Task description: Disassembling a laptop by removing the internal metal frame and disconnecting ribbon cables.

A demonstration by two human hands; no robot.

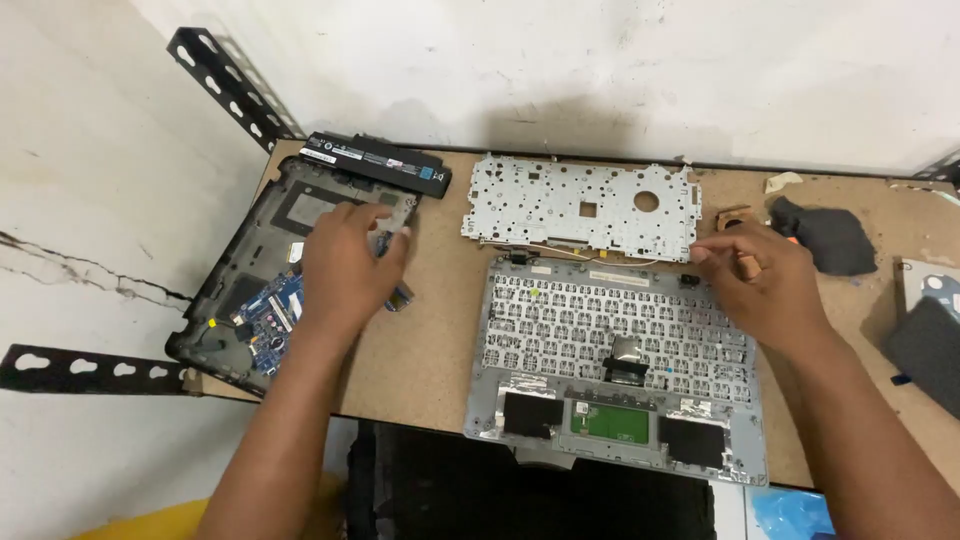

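Long black battery pack [377,163] at back left of brown bench [440,340], along rear edge. Perforated silver metal plate [580,207] flat at centre back. Black cloth [825,237] crumpled at right, small white scrap [783,181] just behind it. Dark grey pad [928,350] at far right edge. Black slotted shelf brackets [225,85] against cracked white wall [600,60].

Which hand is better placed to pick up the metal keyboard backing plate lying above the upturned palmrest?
Probably the right hand: it rests at the upturned palmrest's top right corner, beside the metal plate. The left hand is over the laptop base.
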